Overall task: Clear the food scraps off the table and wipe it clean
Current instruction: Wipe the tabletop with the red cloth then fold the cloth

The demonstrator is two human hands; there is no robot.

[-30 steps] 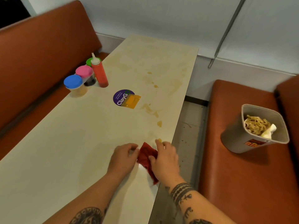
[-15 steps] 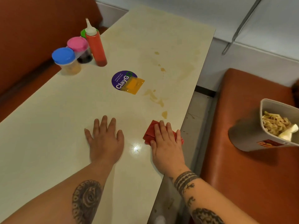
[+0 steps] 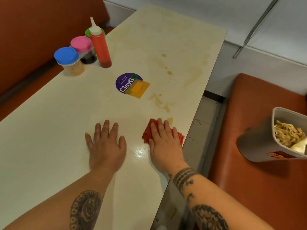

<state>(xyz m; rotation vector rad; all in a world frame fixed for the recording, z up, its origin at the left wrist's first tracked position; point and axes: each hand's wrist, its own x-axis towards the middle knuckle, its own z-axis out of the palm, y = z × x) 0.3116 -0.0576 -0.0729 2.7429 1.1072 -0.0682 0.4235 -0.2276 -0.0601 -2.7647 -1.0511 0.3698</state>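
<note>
Pressing down on the folded red cloth (image 3: 146, 133), the right hand (image 3: 163, 144) lies with its fingers (image 3: 159, 126) straight and spread, palm flat, so nothing is gripped. The cloth sits near the right edge of the long cream desk (image 3: 49, 130). The left hand (image 3: 106, 147) rests flat on the bare surface just beside it, fingers straight too, bracing.

A second ago both hands were pinching and folding the cloth. Since then the left has let go and spread on the desk, while the right has laid the cloth flat and slid it forward. It now touches, or nearly touches, the nearest brown sauce spot (image 3: 170, 120). I judge the folding finished and the wiping stroke begun.

More brown sauce smears (image 3: 160, 103) trail ahead toward the far end, past the round purple sticker (image 3: 126, 83), so most of the wiping remains. The scraps look cleared already: the grey tub of noodles (image 3: 259, 143) sits on the orange padded seat (image 3: 265, 193), off the desk.
</note>
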